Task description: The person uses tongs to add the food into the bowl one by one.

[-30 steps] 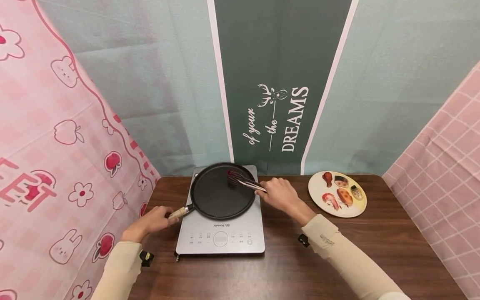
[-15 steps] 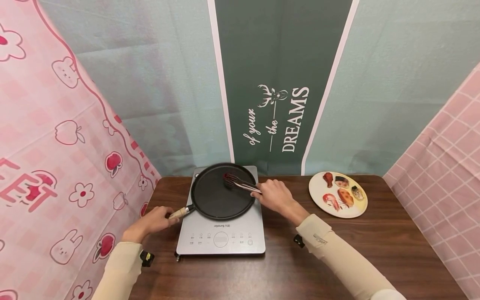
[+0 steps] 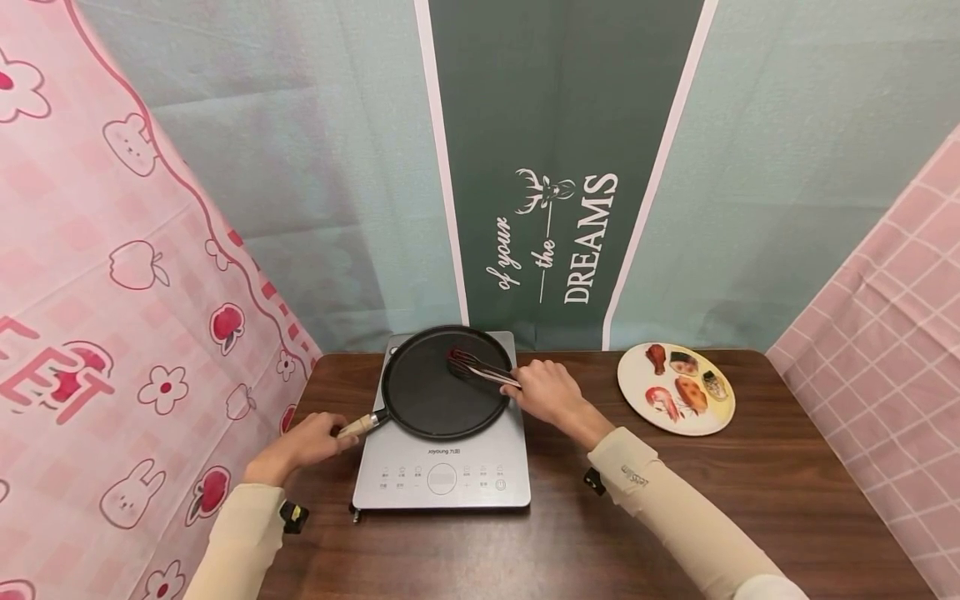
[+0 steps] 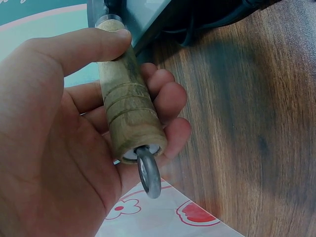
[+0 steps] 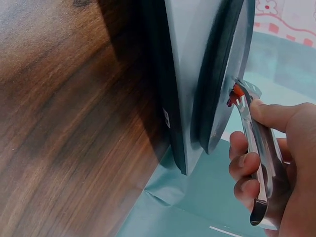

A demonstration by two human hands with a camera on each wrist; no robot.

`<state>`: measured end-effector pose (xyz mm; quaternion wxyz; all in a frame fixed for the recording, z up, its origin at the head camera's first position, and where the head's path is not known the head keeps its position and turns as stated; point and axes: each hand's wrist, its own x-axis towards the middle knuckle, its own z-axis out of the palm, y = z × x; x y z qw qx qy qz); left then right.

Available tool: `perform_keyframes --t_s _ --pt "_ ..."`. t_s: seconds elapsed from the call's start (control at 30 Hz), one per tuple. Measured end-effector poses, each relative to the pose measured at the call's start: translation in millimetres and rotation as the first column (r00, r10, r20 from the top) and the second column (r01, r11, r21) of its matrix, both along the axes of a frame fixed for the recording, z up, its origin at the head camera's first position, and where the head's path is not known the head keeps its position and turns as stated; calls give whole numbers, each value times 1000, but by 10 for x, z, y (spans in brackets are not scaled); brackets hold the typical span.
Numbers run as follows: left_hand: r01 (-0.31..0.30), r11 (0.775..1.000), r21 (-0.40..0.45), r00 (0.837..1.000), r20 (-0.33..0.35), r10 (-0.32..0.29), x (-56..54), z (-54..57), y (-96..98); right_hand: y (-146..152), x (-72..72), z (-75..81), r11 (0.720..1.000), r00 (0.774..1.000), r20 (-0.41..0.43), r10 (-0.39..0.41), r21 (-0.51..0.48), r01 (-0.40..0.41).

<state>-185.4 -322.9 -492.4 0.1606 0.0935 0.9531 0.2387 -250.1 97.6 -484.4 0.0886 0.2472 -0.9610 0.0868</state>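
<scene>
Fingers (image 4: pixel 170 98) of the left hand (image 3: pixel 306 440) are curled round the wooden handle (image 4: pixel 131 111), thumb laid along the top, with a little metal ring (image 4: pixel 149 173) poking out of the near end. Meanwhile the right hand (image 3: pixel 551 392) has its fingers wrapped round a pair of shiny metal tongs (image 5: pixel 270 170), with the slotted, fork-like tips brought together on a small red bit (image 5: pixel 238 92). Looks orangey-red up close in the right wrist view, way darker from the head view, and honestly too small for me to say what it is. It's at the tips over the upper right part of the black pan (image 3: pixel 435 400); can't tell if it's actually touching the surface. My read is that the step in hand is working that bit at the pan, so the next move calls for a firm squeeze on the tongs and a steady handle. Pan looks flat, dark and matte with a low rim, sitting on a silver hob (image 3: pixel 491 454) on the brown wood counter (image 3: pixel 480 550). Farther right there's a pale plate (image 3: pixel 636 387) with shrimp and drumstick shapes, maybe printed, then a green printed cloth (image 3: pixel 525 100) behind everything.
</scene>
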Motion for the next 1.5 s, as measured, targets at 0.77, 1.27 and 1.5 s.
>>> perform_keyframes --t_s 0.77,1.27,1.5 --pt "9 1000 25 1000 -6 -9 -8 -24 -26 17 -7 -13 1000 999 38 -21 -5 22" --pt "-12 999 32 1000 29 11 11 8 -4 35 11 -2 999 998 58 -34 1 34" --pt "-14 1000 -10 1000 12 14 11 4 28 60 16 22 999 997 67 -48 21 47"
